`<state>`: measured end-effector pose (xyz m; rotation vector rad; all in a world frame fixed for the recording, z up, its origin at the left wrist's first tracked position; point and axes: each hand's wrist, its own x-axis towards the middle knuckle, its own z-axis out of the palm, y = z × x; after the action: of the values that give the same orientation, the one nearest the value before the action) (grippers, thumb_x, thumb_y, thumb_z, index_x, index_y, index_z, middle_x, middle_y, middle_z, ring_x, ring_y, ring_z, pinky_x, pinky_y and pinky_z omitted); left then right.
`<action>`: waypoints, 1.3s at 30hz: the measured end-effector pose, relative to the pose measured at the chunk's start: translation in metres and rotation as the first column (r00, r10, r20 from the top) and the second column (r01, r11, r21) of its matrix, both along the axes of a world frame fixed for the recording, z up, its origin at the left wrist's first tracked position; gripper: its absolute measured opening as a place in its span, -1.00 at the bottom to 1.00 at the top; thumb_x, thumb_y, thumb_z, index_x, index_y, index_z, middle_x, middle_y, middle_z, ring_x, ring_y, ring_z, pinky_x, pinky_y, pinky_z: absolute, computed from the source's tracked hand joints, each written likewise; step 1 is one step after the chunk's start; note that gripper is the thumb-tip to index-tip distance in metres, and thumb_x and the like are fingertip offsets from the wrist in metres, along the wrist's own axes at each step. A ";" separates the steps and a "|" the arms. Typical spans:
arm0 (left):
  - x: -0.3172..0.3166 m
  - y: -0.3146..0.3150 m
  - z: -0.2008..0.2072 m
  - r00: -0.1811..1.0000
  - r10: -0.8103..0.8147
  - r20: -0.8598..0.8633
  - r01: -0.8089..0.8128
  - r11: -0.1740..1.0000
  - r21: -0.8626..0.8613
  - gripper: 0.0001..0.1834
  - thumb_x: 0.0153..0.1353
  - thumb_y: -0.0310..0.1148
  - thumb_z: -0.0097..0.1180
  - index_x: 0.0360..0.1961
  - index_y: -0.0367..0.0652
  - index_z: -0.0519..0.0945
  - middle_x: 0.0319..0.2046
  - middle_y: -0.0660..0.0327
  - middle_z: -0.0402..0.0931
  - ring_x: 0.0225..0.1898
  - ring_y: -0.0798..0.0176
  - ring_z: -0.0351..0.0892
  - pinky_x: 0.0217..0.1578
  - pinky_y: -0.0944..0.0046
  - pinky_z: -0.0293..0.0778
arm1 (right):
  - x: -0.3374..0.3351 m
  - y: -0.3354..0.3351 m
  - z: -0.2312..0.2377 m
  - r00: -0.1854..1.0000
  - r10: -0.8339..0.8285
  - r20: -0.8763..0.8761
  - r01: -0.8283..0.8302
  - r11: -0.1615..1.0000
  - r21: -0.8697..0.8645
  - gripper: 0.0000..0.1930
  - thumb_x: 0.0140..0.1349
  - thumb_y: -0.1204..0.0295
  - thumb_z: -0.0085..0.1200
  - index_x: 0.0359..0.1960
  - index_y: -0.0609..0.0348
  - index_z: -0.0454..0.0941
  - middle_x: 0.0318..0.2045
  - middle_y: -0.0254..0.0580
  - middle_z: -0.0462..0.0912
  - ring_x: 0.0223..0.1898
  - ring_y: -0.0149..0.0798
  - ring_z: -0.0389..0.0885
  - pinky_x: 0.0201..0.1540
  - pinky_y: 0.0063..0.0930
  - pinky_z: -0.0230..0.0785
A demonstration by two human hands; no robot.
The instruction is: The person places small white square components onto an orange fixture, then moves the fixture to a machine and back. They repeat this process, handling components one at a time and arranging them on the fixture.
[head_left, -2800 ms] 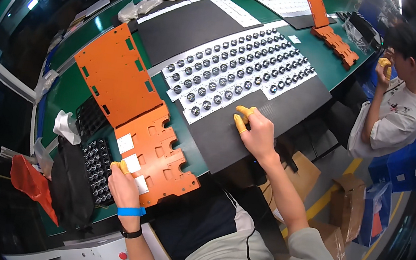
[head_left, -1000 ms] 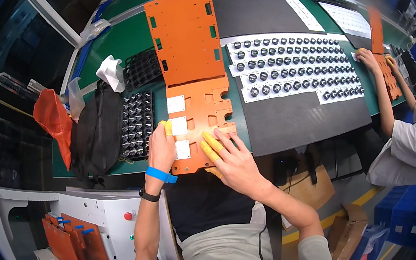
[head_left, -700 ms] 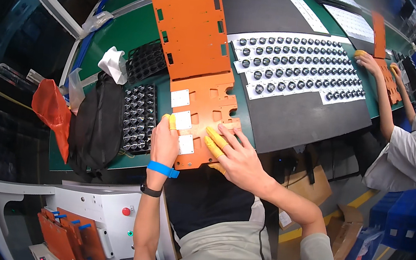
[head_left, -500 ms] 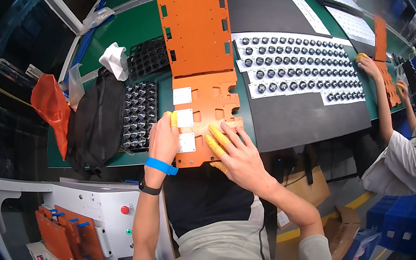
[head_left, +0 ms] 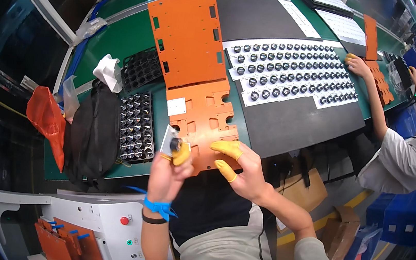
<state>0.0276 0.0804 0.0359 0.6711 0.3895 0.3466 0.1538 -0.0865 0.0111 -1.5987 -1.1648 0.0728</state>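
My left hand (head_left: 169,169), with yellow finger cots, is closed on a white square plate with a black round part (head_left: 168,139) that stands tilted above the near left of the orange hinged jig (head_left: 198,142). Whether a second plate is in its grip, I cannot tell. Over the jig's near right part hovers my right hand (head_left: 244,171), thumb and forefinger apart in yellow cots, holding nothing. Another white square plate (head_left: 176,106) lies flat on the jig's left side near the hinge. The jig's orange lid (head_left: 185,39) is folded back, away from me.
A black tray (head_left: 135,126) of round parts sits left of the jig, beside a black bag (head_left: 96,132). To the right, rows of black round parts on white plates (head_left: 288,67) cover a dark mat (head_left: 302,126). A co-worker's hand (head_left: 358,65) is at another orange jig (head_left: 380,81).
Two of the white plates on the jig's left side are gone from their places, and my left hand has lifted with a plate. My right hand has come off the jig slightly, its fingers spreading.
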 end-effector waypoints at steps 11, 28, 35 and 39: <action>0.041 -0.041 -0.013 0.946 -0.151 -0.286 0.298 0.750 0.590 -0.76 0.47 -0.38 -0.13 -0.05 -0.23 0.56 -0.48 0.36 0.38 -0.53 0.52 0.24 -0.55 0.46 0.16 | 0.012 -0.007 0.015 0.969 -0.246 -0.028 0.246 0.948 0.201 -0.65 0.09 0.47 0.40 -0.11 0.24 0.57 -0.21 -0.11 0.60 -0.24 -0.14 0.59 -0.25 -0.35 0.47; 0.059 0.073 0.010 0.700 0.659 -0.275 0.405 -0.048 0.913 -0.69 0.20 -0.39 0.23 -0.14 -0.44 0.63 -0.50 -0.08 0.58 -0.44 -0.14 0.57 -0.33 -0.04 0.44 | 0.200 -0.129 -0.022 0.540 -0.509 0.671 0.785 0.593 -0.182 -0.71 0.07 0.51 0.30 -0.13 0.29 0.66 -0.13 -0.07 0.54 -0.04 -0.02 0.47 0.03 -0.18 0.38; 0.067 0.074 0.002 0.655 0.670 -0.351 0.500 -0.036 0.865 -0.62 0.21 -0.34 0.27 -0.12 -0.51 0.61 -0.45 -0.21 0.62 -0.33 -0.20 0.66 -0.26 -0.03 0.51 | 0.205 -0.125 -0.020 0.552 -0.524 0.648 0.780 0.600 -0.179 -0.70 0.05 0.50 0.33 -0.14 0.27 0.69 -0.06 -0.01 0.52 0.04 0.02 0.43 0.11 -0.16 0.37; 0.074 0.072 0.000 0.659 0.653 -0.374 0.511 -0.023 0.859 -0.64 0.22 -0.33 0.26 -0.16 -0.50 0.61 -0.44 -0.25 0.61 -0.32 -0.25 0.66 -0.27 -0.05 0.52 | 0.207 -0.125 -0.020 0.570 -0.531 0.627 0.775 0.600 -0.196 -0.69 0.05 0.50 0.34 -0.13 0.27 0.69 -0.01 0.02 0.51 0.08 0.04 0.41 0.14 -0.16 0.36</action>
<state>0.1015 0.1529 0.0364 2.4934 1.0636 0.4315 0.3603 -0.2113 -0.0092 -2.5245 -0.8398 -0.6910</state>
